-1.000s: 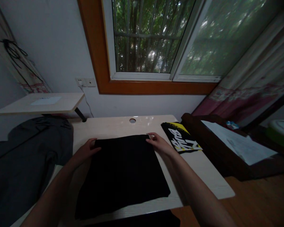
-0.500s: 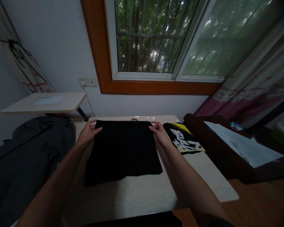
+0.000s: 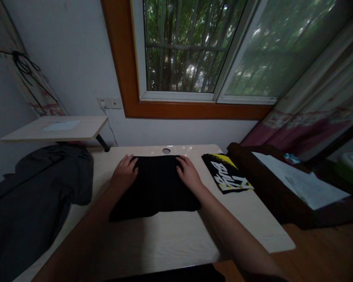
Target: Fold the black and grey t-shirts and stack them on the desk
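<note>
A folded piece of black cloth (image 3: 157,188) lies on the pale wooden table (image 3: 176,239); what kind of garment it is, I cannot tell. At its far left corner rests my left hand (image 3: 124,173), fingers stretched out over the edge of the fabric. My right hand (image 3: 189,174) lies on the far right corner in the same way, fingers extended and palm down. Neither hand pinches the cloth. To the right of my right hand sits a folded black garment (image 3: 228,173) with yellow patches and white lettering.
Dark grey fabric (image 3: 50,176) is heaped on the left, beside a small raised shelf (image 3: 91,129) with a sheet of paper on it. A round hole (image 3: 166,150) pierces the table's far edge. Right of the table, a large white sheet (image 3: 300,182) lies on a dark brown surface.
Both hands have let go of the black cloth's far corners and moved inward, now flat on it. The cloth's far edge has come down onto the table, slightly nearer, uncovering the table hole.
</note>
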The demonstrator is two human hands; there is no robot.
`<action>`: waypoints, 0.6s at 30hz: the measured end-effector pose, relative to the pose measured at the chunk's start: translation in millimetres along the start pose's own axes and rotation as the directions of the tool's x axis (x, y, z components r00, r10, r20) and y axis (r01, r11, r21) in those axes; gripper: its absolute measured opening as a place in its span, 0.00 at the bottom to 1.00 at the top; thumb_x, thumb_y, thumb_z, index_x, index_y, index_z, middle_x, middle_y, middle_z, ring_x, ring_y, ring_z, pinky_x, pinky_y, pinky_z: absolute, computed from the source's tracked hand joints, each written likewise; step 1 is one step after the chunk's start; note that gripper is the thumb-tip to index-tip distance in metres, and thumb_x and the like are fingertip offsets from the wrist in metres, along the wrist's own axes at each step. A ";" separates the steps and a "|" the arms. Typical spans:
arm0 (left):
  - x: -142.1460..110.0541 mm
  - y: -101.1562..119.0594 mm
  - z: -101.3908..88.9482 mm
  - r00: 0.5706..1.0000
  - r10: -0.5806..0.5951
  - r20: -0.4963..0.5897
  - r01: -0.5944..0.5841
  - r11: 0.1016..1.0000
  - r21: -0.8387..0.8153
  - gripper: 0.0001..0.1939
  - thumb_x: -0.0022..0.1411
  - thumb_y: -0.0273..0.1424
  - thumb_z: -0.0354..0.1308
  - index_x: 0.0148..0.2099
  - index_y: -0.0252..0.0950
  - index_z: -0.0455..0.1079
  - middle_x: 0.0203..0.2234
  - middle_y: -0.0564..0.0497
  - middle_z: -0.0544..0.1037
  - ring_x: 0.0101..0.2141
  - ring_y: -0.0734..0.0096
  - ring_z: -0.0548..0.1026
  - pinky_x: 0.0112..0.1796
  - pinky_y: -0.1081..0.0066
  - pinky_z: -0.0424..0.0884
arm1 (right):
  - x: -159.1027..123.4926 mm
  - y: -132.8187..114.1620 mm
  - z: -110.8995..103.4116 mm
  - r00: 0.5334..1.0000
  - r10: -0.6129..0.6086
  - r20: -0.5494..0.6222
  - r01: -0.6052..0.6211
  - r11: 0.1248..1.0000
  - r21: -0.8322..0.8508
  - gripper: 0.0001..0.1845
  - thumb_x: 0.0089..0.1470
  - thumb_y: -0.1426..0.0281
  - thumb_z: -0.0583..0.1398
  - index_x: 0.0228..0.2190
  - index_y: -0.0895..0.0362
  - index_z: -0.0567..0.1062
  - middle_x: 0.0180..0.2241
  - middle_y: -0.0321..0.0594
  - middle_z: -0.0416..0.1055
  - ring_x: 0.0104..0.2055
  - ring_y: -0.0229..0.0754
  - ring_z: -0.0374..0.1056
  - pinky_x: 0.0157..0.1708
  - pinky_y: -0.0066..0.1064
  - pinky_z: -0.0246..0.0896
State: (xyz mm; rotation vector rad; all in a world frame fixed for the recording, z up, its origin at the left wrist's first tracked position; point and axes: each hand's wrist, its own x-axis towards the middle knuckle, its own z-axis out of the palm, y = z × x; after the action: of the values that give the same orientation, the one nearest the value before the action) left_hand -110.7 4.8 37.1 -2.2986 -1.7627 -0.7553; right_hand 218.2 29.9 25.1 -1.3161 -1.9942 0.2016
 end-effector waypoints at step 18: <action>-70.2 52.7 14.5 0.977 0.033 0.210 -0.053 0.995 0.089 0.30 0.72 0.43 0.45 0.71 0.38 0.58 0.70 0.43 0.58 0.70 0.52 0.54 0.67 0.47 0.51 | -53.5 -15.0 -3.1 0.965 -0.031 0.259 0.101 0.960 -0.263 0.28 0.69 0.59 0.53 0.66 0.51 0.64 0.71 0.46 0.52 0.72 0.51 0.49 0.68 0.51 0.48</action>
State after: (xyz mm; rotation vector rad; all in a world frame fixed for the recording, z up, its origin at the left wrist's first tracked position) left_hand -69.9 -65.6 1.1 -2.4193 -1.7816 -0.4269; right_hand 220.5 -23.3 8.9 -1.4508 -2.3461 0.0644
